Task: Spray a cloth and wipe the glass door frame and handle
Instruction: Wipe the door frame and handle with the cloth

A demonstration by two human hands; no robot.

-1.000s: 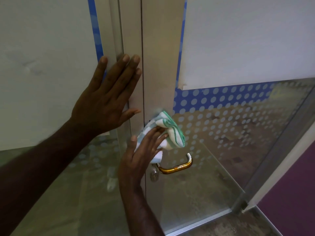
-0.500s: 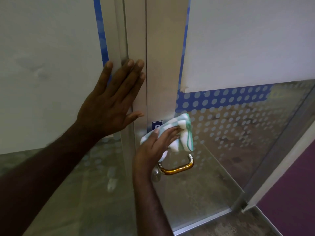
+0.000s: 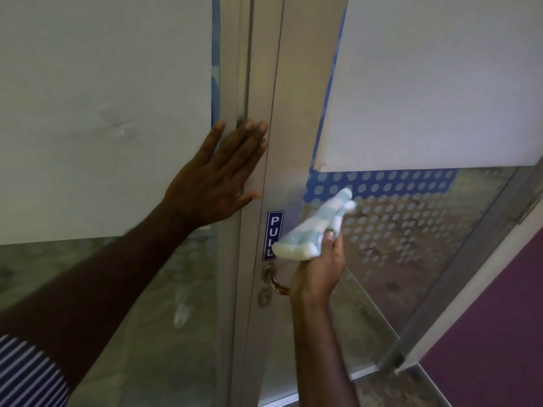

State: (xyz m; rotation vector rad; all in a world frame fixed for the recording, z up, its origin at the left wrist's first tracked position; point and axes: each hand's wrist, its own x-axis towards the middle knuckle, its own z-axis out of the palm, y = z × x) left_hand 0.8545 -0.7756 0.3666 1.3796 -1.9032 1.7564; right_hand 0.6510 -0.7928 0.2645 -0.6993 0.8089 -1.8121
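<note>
My left hand (image 3: 217, 177) lies flat, fingers spread, on the fixed silver frame post (image 3: 235, 83) left of the door. My right hand (image 3: 320, 268) grips a white and pale green cloth (image 3: 311, 230), held against the edge of the silver door frame (image 3: 296, 113) where it meets the dotted glass (image 3: 411, 230), just right of a blue PULL sticker (image 3: 273, 230). The brass door handle (image 3: 274, 282) curves out below the sticker, and my right wrist hides most of it. A round lock (image 3: 264, 298) sits under the handle.
White sheets cover the upper glass of the door (image 3: 440, 83) and of the left panel (image 3: 102, 113). The door stands ajar, its far edge (image 3: 458, 289) swung away to the right. A purple wall or floor (image 3: 499, 333) fills the lower right corner.
My right hand has slid with the cloth from the frame to the right and turned palm-up, uncovering the PULL sticker. My left hand stays pressed on the frame post.
</note>
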